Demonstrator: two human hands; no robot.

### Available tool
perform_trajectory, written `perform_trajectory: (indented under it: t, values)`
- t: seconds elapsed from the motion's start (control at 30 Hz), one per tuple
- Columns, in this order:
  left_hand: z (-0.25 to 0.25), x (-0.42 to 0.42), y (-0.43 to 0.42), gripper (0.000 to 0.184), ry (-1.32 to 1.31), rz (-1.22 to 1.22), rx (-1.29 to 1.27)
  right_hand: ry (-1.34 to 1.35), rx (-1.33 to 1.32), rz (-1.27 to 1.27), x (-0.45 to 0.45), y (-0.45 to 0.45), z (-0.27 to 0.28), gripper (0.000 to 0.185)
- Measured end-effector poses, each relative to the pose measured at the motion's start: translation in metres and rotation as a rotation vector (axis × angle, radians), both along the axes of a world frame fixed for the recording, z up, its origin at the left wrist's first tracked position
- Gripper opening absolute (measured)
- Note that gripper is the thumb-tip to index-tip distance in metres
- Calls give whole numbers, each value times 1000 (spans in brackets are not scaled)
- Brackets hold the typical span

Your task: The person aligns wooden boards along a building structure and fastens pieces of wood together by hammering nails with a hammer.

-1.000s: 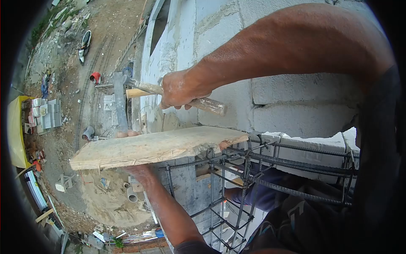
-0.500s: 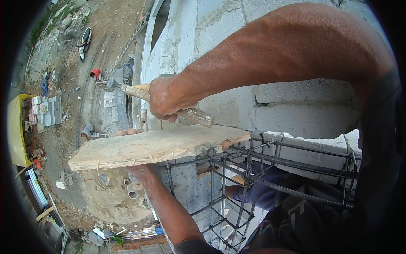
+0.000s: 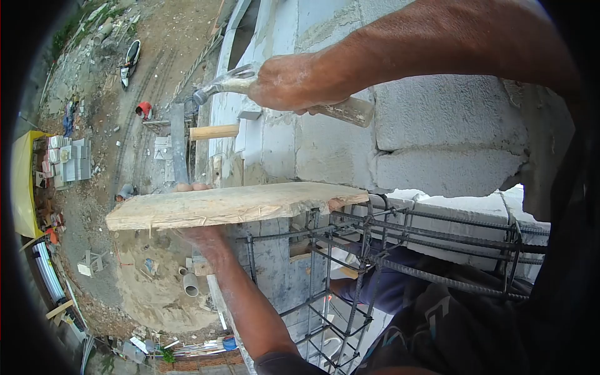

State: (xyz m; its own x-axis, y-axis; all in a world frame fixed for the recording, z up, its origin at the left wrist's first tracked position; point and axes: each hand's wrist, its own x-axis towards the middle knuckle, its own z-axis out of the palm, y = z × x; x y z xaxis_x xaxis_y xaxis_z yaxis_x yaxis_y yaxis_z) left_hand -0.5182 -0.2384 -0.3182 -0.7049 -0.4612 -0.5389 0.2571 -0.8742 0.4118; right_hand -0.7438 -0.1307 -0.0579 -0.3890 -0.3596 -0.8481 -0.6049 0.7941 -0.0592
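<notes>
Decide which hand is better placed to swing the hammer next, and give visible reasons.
Right, most likely. The right hand already grips the hammer by its handle, clear of the board. The left hand seems occupied holding the board, with fingers showing past its far edge.

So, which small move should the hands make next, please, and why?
Perhaps the right hand should bring the hammer slowly toward the board, clear of the left fingertips: the hammer is raised, apart from the board, and the left hand grips the board with those fingertips over its far edge.
</notes>
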Motion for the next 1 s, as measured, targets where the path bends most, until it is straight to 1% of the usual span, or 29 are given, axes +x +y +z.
perform_trajectory:
  t: [0.07, 0.1, 0.13, 0.17, 0.2, 0.3, 0.33, 0.4, 0.43, 0.47, 0.5, 0.57, 0.6, 0.7, 0.73, 0.8, 0.83, 0.87, 0.9, 0.97, 1.0]
  values:
    - [-14, 2, -6, 41, 209, -71, -12, 9, 29, -676, 7, 9, 19, 35]
    - [-20, 5, -6, 40, 241, -71, 8, -55, 30, -695, 7, 12, 30, 37]
    - [-16, 3, -6, 40, 272, -71, 28, -121, 30, -714, 7, 17, 39, 39]
    - [-12, 3, -4, 40, 231, -33, 73, -188, 31, -732, 7, 20, 44, 41]
    - [-4, 3, -2, 40, 189, 4, 119, -238, 81, -661, 0, 22, 45, 43]
    - [5, 3, -4, 40, 308, -51, 125, -216, 26, -691, -10, 26, 46, 45]
    - [2, 3, -3, 40, 241, -25, 113, -170, -47, -740, -10, 24, 48, 44]
    - [0, 0, -1, 40, 109, 29, 88, -57, -154, -749, -8, 21, 43, 45]
    - [2, -1, 0, 39, 117, 14, 30, 1, -209, -752, -7, 20, 40, 45]
    - [4, 0, 2, 39, 123, -2, -28, 3, -229, -804, -3, 19, 33, 46]
    - [6, 0, 1, 38, 128, -18, -88, -131, -128, -778, -1, 16, 36, 46]
    - [0, 1, -2, 37, 206, -34, -53, -393, 83, -720, 4, 13, 48, 46]
    - [0, 1, -2, 37, 243, -36, -35, -371, 110, -648, 18, 11, 62, 46]
    - [7, 3, 2, 36, 135, -65, -169, -306, 124, -696, 6, 14, 70, 49]
    - [6, 2, 2, 37, 136, -88, -240, -297, 50, -734, 2, 12, 72, 54]
    - [3, 4, 2, 37, 123, -123, -329, -129, -73, -793, -1, 8, 76, 55]
    - [3, 4, 2, 37, 113, -129, -349, -41, -183, -805, -2, 14, 65, 56]
    - [6, 3, 3, 37, 96, -121, -316, 48, -291, -805, -7, 24, 54, 57]
    - [9, 1, 2, 37, 82, -111, -288, 24, -282, -839, 0, 27, 44, 56]
    - [7, 1, -1, 37, 192, -36, -5, -22, -268, -912, 20, 24, 35, 55]
    - [8, -1, -2, 36, 248, 0, 139, -80, -196, -878, 23, 24, 39, 53]
